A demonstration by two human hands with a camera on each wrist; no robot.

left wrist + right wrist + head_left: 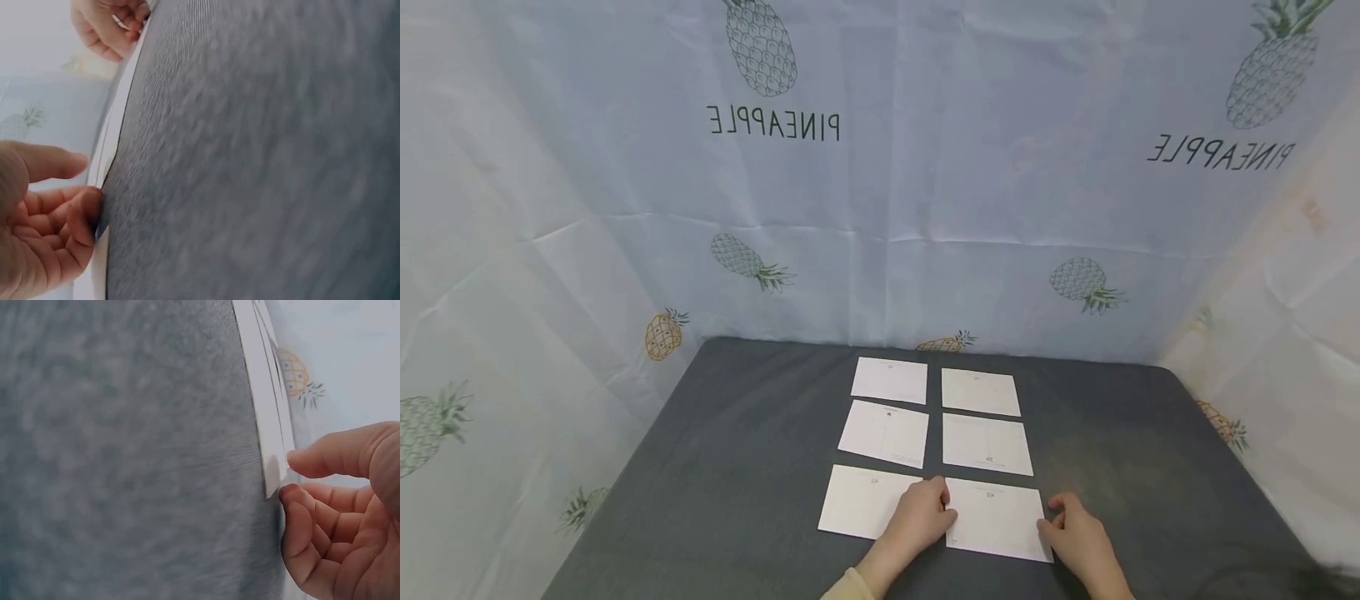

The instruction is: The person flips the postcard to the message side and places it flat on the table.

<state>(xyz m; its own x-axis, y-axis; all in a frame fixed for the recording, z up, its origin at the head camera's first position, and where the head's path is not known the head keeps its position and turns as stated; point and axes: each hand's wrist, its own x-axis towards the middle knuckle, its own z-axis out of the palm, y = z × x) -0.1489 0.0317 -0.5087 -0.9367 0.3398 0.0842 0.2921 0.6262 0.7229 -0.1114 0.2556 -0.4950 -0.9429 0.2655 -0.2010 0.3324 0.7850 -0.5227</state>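
Note:
In the head view, a white postcard-like card [997, 521] lies flat on the dark cloth, front right, a small mark near its far edge. My left hand [919, 512] is at its left edge, overlapping the corner of the front left card [859, 502]. In the left wrist view, that hand's thumb stands apart from its loosely bent fingers [81, 215], which are close to the card edges. Beyond the opposite edge is my right hand [1078, 542]. The right wrist view has its thumb [306, 464] right at the card's corner, a gap separating it from the bent fingers.
Behind the front pair lie two middle cards, left [883, 435] and right [987, 444], and two far cards, left [890, 381] and right [980, 392]. All rest on a dark cloth-covered table [722, 483]. A pineapple-print curtain [955, 183] hangs behind and on both sides.

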